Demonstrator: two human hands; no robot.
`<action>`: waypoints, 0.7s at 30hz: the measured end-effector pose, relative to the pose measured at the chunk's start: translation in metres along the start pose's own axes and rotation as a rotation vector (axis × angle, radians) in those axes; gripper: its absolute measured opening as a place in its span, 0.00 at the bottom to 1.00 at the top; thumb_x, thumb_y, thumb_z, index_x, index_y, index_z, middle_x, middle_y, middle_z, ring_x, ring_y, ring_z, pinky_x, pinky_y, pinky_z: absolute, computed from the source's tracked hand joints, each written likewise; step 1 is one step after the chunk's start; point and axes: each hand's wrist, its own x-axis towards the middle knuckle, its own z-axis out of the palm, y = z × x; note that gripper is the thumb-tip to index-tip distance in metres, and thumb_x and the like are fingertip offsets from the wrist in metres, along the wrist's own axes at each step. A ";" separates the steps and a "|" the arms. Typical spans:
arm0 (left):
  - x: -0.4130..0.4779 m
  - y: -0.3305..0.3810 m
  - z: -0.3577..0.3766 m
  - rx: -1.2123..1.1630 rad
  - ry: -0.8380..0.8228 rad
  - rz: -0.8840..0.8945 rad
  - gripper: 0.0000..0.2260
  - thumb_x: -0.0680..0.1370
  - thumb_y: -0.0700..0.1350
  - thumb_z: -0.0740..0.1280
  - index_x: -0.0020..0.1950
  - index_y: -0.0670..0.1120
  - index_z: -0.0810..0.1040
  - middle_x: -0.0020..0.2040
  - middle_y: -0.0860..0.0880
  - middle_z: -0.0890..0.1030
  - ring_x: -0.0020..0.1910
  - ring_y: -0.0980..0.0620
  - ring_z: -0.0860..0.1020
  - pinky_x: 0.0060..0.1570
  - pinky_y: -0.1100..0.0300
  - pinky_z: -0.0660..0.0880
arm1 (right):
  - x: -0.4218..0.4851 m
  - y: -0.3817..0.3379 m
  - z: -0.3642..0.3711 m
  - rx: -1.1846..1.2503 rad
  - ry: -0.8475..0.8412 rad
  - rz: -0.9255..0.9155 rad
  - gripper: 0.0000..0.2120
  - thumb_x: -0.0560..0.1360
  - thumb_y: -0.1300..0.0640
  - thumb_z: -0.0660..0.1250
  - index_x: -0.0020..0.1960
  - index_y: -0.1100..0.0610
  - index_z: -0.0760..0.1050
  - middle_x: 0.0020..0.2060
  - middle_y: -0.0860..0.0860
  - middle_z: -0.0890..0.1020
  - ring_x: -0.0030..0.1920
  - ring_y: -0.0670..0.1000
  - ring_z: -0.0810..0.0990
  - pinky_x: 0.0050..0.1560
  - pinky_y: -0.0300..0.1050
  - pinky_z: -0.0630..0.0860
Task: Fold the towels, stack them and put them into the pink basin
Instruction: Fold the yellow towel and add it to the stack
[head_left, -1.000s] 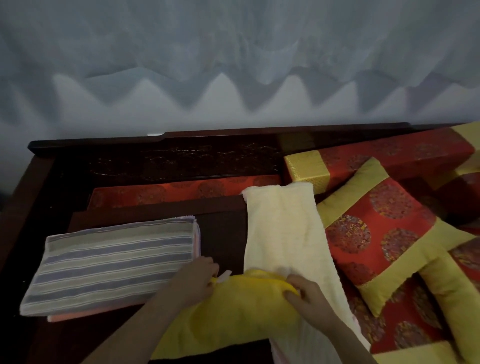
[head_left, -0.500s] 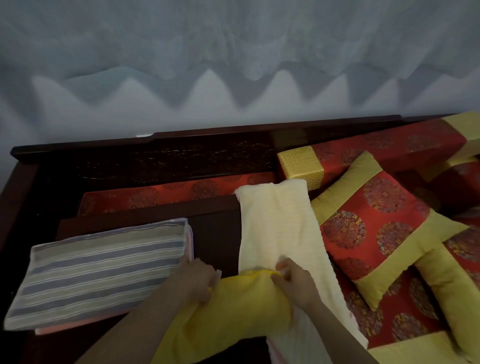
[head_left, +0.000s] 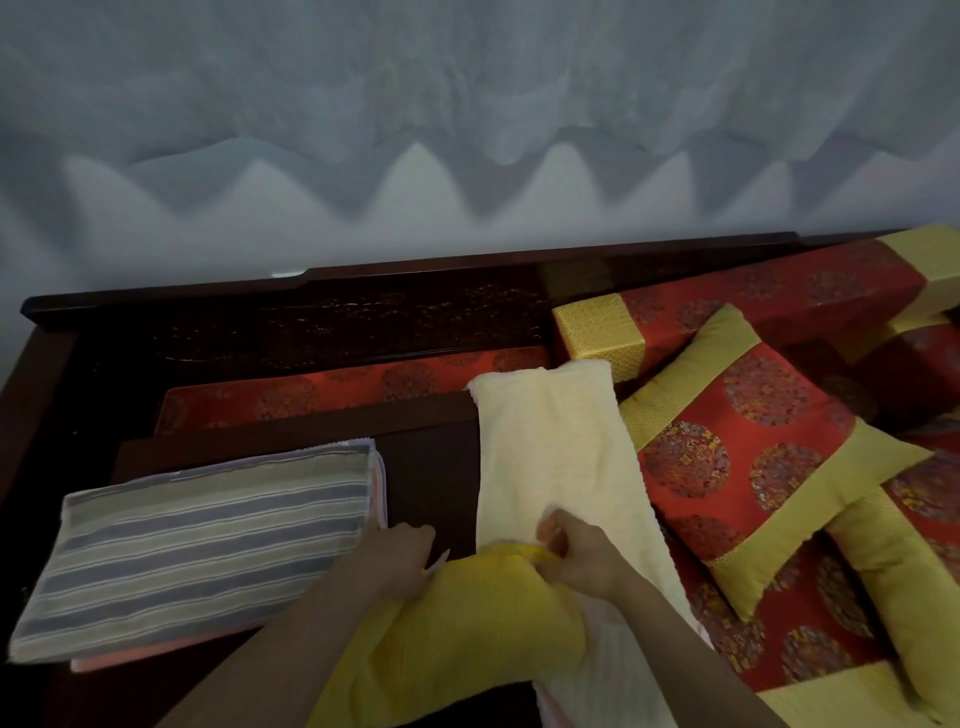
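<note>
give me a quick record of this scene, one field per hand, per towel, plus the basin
left hand: grips the left corner of the bright yellow towel
right hand: pinches the same towel's upper edge
bright yellow towel: bunched, lying partly over the pale cream towel
pale cream towel: long strip, laid out lengthwise
striped grey-blue towel: folded, on top of a folded pink towel, on the dark wooden board
pink basin: not in view
right side: red and gold patterned cushion
</note>
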 end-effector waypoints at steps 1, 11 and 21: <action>0.000 0.001 0.000 0.001 0.000 0.001 0.06 0.79 0.50 0.57 0.49 0.48 0.66 0.43 0.50 0.72 0.44 0.52 0.69 0.65 0.47 0.63 | -0.001 -0.001 0.000 -0.030 -0.024 -0.002 0.12 0.59 0.46 0.69 0.39 0.42 0.70 0.37 0.44 0.78 0.40 0.48 0.77 0.44 0.43 0.74; 0.008 -0.001 0.009 -0.179 -0.115 -0.066 0.30 0.74 0.46 0.67 0.74 0.44 0.60 0.68 0.45 0.69 0.65 0.47 0.70 0.61 0.57 0.70 | -0.019 0.010 -0.018 0.061 -0.075 -0.112 0.09 0.76 0.60 0.64 0.45 0.45 0.70 0.35 0.46 0.73 0.34 0.44 0.72 0.39 0.41 0.71; 0.008 0.004 0.008 -0.235 -0.170 -0.094 0.23 0.76 0.40 0.64 0.71 0.42 0.64 0.67 0.44 0.70 0.65 0.47 0.71 0.54 0.60 0.69 | -0.033 0.019 -0.024 0.278 -0.132 -0.111 0.11 0.63 0.61 0.78 0.42 0.50 0.83 0.40 0.50 0.80 0.38 0.48 0.75 0.42 0.43 0.74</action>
